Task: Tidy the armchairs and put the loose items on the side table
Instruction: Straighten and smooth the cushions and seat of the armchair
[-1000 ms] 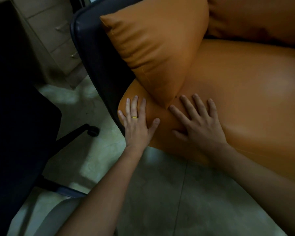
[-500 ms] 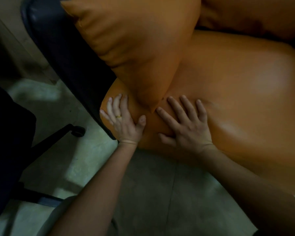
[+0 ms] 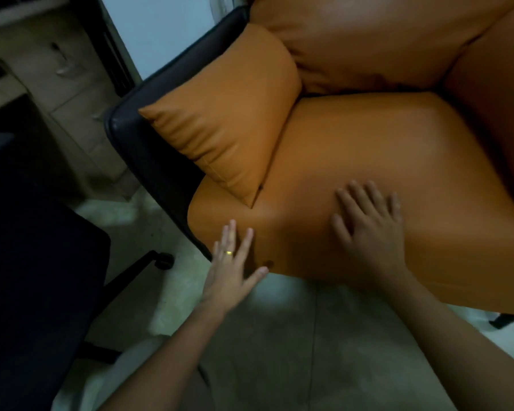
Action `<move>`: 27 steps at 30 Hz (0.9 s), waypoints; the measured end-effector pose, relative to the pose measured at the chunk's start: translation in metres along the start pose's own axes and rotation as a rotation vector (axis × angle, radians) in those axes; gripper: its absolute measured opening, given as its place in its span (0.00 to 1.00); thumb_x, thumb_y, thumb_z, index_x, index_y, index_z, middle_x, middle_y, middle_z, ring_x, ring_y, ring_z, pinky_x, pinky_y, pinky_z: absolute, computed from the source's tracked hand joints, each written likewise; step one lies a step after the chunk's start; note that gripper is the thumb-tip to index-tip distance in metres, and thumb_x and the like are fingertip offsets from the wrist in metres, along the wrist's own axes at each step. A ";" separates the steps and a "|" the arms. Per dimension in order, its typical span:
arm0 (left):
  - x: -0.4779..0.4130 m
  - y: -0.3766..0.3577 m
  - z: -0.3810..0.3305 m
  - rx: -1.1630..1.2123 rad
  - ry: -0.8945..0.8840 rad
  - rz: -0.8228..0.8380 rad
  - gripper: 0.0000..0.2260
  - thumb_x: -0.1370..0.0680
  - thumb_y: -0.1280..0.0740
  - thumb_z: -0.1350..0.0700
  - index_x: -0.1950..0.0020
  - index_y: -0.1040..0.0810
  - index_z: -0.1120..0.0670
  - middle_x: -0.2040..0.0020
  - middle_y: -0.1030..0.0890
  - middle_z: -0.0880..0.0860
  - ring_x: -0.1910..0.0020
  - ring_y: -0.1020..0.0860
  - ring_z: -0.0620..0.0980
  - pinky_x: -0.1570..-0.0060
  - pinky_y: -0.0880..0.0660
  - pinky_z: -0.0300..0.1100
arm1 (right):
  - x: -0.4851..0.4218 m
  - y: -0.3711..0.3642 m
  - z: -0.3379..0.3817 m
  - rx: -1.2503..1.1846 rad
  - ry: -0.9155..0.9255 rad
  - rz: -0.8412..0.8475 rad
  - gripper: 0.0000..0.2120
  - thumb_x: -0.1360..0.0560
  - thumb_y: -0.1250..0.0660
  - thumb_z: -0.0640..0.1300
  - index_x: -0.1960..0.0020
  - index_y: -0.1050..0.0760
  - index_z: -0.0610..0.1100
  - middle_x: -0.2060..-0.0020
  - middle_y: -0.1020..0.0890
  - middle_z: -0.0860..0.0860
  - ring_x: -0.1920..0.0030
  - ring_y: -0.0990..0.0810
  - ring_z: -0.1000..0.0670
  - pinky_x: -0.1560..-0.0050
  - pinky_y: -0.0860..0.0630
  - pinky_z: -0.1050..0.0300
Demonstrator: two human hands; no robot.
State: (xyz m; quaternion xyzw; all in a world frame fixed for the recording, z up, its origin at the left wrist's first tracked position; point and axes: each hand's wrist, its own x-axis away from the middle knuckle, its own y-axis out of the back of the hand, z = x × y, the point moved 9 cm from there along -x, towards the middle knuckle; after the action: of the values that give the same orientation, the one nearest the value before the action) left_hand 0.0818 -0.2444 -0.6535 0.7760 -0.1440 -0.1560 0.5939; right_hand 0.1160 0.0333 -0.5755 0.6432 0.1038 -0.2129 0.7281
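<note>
An orange leather armchair fills the upper right, with its seat cushion (image 3: pixel 377 161) facing me. A loose orange side cushion (image 3: pixel 229 123) leans against the dark armrest (image 3: pixel 143 143) on the left. My left hand (image 3: pixel 235 262), wearing a gold ring, is flat with straight fingers at the seat's front left corner. My right hand (image 3: pixel 371 229) lies flat, fingers spread, on the front part of the seat. Neither hand holds anything.
A black office chair (image 3: pixel 33 262) with a castor (image 3: pixel 163 259) stands at the left. Beige drawers (image 3: pixel 57 69) are at the back left. The tiled floor (image 3: pixel 279 351) lies below the seat's front edge. A dark chair foot (image 3: pixel 505 320) shows at the right.
Both hands have slid back from the side cushion toward the seat's front edge; my right hand has moved right. The view has pulled back and now shows more of the armchair.
</note>
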 end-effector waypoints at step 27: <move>-0.098 0.017 -0.113 0.011 -0.111 -0.776 0.27 0.19 0.55 0.40 0.32 0.22 0.46 0.32 0.22 0.50 0.32 0.28 0.53 0.31 0.40 0.50 | 0.012 -0.008 -0.032 0.091 0.066 -0.548 0.24 0.23 0.41 0.58 0.31 0.23 0.52 0.32 0.21 0.49 0.31 0.27 0.44 0.34 0.35 0.41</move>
State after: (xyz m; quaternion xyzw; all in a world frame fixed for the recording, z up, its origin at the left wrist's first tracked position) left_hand 0.0384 -0.1099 -0.6019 0.7664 0.1275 -0.4100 0.4778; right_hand 0.1270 0.0620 -0.5928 0.6297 0.2879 -0.3854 0.6100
